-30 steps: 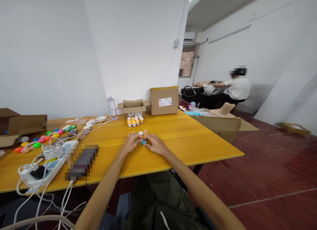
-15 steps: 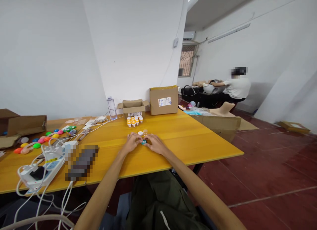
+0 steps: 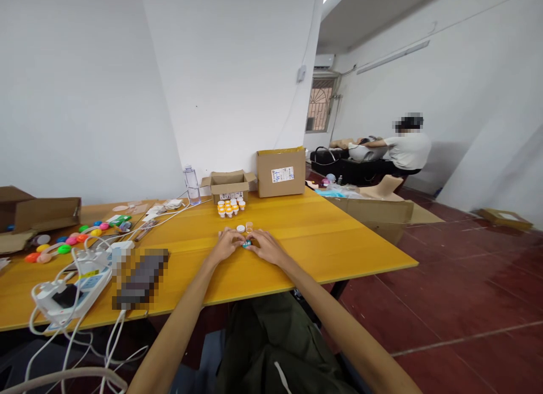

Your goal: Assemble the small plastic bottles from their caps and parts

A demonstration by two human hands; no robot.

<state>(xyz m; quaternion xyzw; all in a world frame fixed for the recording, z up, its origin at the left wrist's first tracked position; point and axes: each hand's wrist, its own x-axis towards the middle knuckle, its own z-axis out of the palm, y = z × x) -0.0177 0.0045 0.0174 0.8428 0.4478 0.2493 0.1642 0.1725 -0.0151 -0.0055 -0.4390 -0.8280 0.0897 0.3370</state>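
Note:
Both my hands meet over the wooden table [image 3: 322, 241], fingertips pinched around a small blue piece [image 3: 246, 243] whose kind I cannot make out. My left hand [image 3: 228, 242] grips it from the left side. From the right, my right hand [image 3: 263, 246] closes on it with thumb and fingers. Just beyond the fingers lie a round white cap [image 3: 241, 228] and a small clear, pinkish jar [image 3: 249, 226]. Farther back stand several small jars [image 3: 229, 207] with orange and white tops, grouped closely together.
Behind the jars are an open carton [image 3: 229, 187] and a closed cardboard box [image 3: 280, 173], with a water bottle [image 3: 192, 185] beside them. At left are a power strip [image 3: 80, 295] with cables, a pixelated dark device [image 3: 142, 278] and colourful balls [image 3: 80, 238]. A person [image 3: 408, 148] sits far right.
My hands stay in almost the same place, with the blue piece slightly turned between the fingertips. The view has shifted very little.

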